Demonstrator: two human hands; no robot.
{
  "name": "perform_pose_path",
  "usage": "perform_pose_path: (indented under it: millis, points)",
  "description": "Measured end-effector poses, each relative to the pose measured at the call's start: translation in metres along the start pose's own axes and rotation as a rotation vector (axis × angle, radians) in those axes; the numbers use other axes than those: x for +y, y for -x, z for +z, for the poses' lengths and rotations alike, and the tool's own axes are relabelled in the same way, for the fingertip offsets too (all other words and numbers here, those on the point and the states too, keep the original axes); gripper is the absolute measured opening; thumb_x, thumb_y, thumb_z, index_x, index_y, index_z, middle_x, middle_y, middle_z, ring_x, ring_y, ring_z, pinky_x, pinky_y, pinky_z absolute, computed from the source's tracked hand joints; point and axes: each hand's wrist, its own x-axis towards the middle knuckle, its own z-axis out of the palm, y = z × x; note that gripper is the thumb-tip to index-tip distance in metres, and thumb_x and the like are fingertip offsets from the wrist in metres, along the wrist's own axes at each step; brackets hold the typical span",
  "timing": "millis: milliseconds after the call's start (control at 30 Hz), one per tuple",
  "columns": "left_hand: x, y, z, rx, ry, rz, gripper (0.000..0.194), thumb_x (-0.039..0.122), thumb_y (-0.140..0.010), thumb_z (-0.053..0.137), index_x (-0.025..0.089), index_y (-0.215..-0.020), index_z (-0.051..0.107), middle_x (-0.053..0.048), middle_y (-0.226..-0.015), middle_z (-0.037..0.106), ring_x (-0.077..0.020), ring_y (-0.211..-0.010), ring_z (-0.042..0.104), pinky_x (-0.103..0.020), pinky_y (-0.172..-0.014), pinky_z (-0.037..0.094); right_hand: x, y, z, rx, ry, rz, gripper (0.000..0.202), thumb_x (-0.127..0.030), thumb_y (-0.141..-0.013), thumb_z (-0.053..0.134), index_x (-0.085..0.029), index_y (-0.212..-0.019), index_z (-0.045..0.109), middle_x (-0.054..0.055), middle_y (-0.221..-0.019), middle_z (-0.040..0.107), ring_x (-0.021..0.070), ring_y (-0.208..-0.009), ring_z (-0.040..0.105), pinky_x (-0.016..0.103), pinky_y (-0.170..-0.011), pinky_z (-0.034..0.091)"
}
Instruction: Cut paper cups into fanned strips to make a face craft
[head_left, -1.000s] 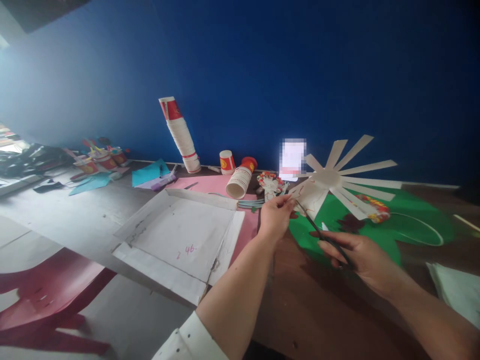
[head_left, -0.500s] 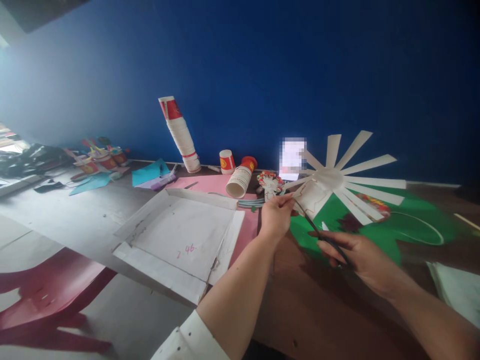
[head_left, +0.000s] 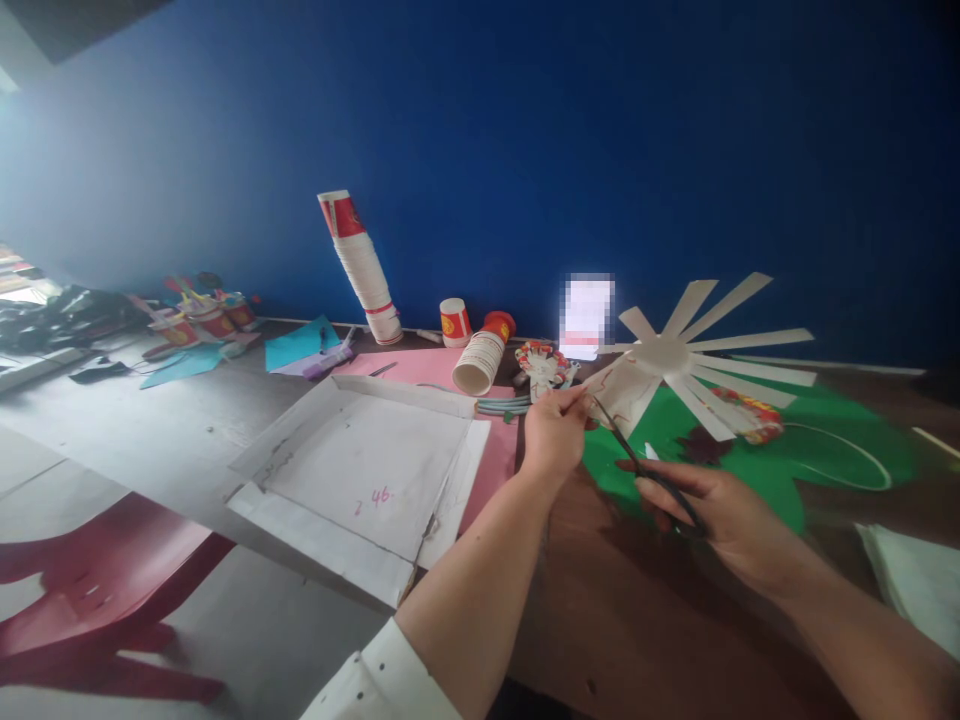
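Observation:
Pinched in my left hand (head_left: 556,430) is the near edge of a white paper cup cut into strips (head_left: 664,355). Its strips fan outward like rays, and brown lines are drawn on the wide uncut part. My right hand (head_left: 697,505) is closed round a pair of dark-handled scissors (head_left: 667,487), whose blades point up and left to the paper by my left fingertips. Whether the blades are parted is too small to tell. Beneath the cut cup lies a green sheet (head_left: 765,490), with a red and yellow braided ring (head_left: 757,418) on it.
A white shallow box lid (head_left: 352,470) lies left of my left arm on pink paper (head_left: 405,362). Behind it lean stacked paper cups (head_left: 364,275), near another cup stack on its side (head_left: 480,365). A blurred phone (head_left: 586,318) stands against the blue wall. A red chair (head_left: 105,590) is lower left.
The cut paper cup has turned and tilted slightly, its strips shifting to the right. Both hands stay nearly where they were, still holding the cup and the scissors.

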Motion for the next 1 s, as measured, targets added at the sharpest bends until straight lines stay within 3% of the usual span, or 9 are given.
perform_pose_path:
  millis: [200,400,1000]
  points:
    - [-0.001,0.000,-0.002,-0.049,0.053,0.006,0.020,0.018,-0.081,0.069,0.020,-0.097,0.081,-0.001,-0.081,0.072,-0.0141,-0.072,0.062,-0.026,-0.075,0.053,0.008,-0.002,-0.001,0.000,-0.053,0.027,0.063,-0.067,-0.072,0.075,-0.019,-0.112,0.080,0.000,-0.063,0.060,0.0165,-0.060,0.053,0.029,-0.055,0.043]
    - [-0.003,-0.003,0.000,-0.014,0.116,-0.067,0.017,0.021,-0.077,0.074,0.018,-0.093,0.080,-0.001,-0.074,0.071,-0.0135,-0.071,0.062,-0.025,-0.073,0.053,0.018,-0.005,-0.002,0.002,-0.152,0.045,0.064,-0.064,-0.073,0.076,-0.018,-0.118,0.077,0.003,-0.070,0.063,0.0171,-0.061,0.058,0.029,-0.053,0.044]
    - [-0.002,-0.003,0.001,-0.014,0.161,-0.075,0.019,0.016,-0.078,0.073,0.018,-0.096,0.081,-0.001,-0.080,0.073,-0.0119,-0.070,0.062,-0.025,-0.074,0.053,0.012,-0.003,-0.003,0.009,-0.105,0.014,0.055,-0.061,-0.073,0.078,-0.019,-0.109,0.080,-0.001,-0.065,0.056,0.0138,-0.060,0.049,0.028,-0.056,0.040]
